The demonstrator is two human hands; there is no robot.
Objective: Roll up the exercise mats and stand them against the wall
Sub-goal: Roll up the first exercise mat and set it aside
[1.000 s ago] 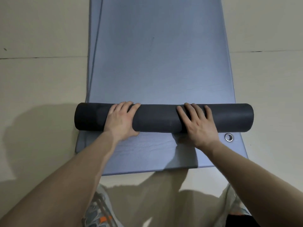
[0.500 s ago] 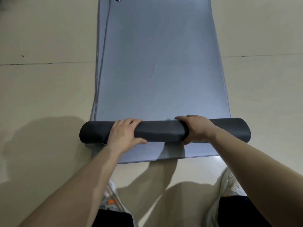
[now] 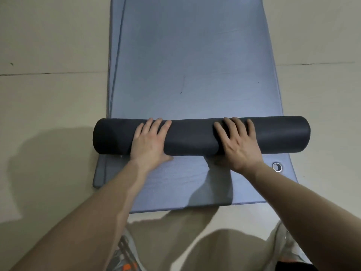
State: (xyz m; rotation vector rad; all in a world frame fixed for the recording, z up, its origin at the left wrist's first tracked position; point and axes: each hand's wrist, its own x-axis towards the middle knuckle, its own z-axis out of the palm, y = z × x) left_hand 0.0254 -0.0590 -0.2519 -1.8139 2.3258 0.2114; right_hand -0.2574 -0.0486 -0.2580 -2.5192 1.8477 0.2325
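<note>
A blue exercise mat (image 3: pixel 191 55) lies flat on the floor and runs away from me. Its near end is wound into a dark grey roll (image 3: pixel 195 137) lying across the mat's width. My left hand (image 3: pixel 150 141) presses on the roll left of its middle, fingers laid straight over the top. My right hand (image 3: pixel 238 145) rests on it right of the middle in the same way. Under the roll lies a second blue mat (image 3: pixel 175 184), its near end stretching toward my feet. More mat edges show along the left side.
A metal eyelet (image 3: pixel 277 166) sits in the lower mat's near right corner. Pale tiled floor (image 3: pixel 48 94) lies on both sides. My shoes (image 3: pixel 125 257) stand just behind the mat's near edge. No wall is in view.
Half a second ago both hands curled around the roll, the right one most tightly; now their fingers lie straight over it. The view has tipped down, and the far eyelets have left the frame.
</note>
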